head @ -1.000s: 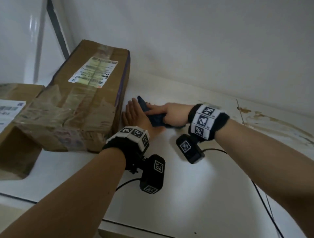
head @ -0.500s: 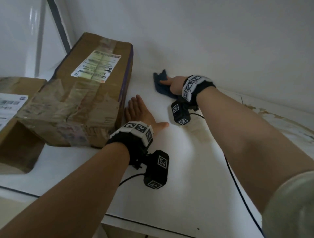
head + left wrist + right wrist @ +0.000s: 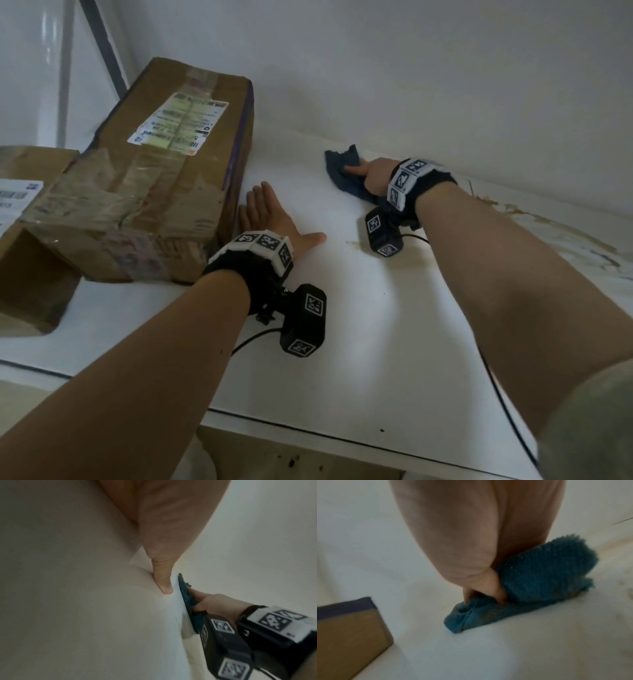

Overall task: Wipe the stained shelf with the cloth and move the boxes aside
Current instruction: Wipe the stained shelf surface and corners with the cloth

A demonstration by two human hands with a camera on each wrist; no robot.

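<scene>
A large taped cardboard box (image 3: 164,171) (image 3: 347,628) lies on the white shelf (image 3: 359,325) at the left, with a second box (image 3: 20,195) beside it at the far left edge. My left hand (image 3: 274,212) rests flat and open on the shelf, its fingers along the big box's right side. My right hand (image 3: 368,173) (image 3: 214,604) is near the back wall and grips a bunched blue cloth (image 3: 342,168) (image 3: 539,577) (image 3: 188,601), pressing it onto the shelf. Its fingers (image 3: 488,588) dig into the folds.
Brown stains (image 3: 548,233) spread over the shelf's right part, and a small mark (image 3: 354,244) sits just behind my right wrist. The white back wall (image 3: 411,85) rises directly behind the cloth. The shelf's front edge (image 3: 308,425) runs close below my forearms.
My right hand has swept the cloth away from my left hand, back and to the right toward the wall. My left hand has stayed flat beside the big box.
</scene>
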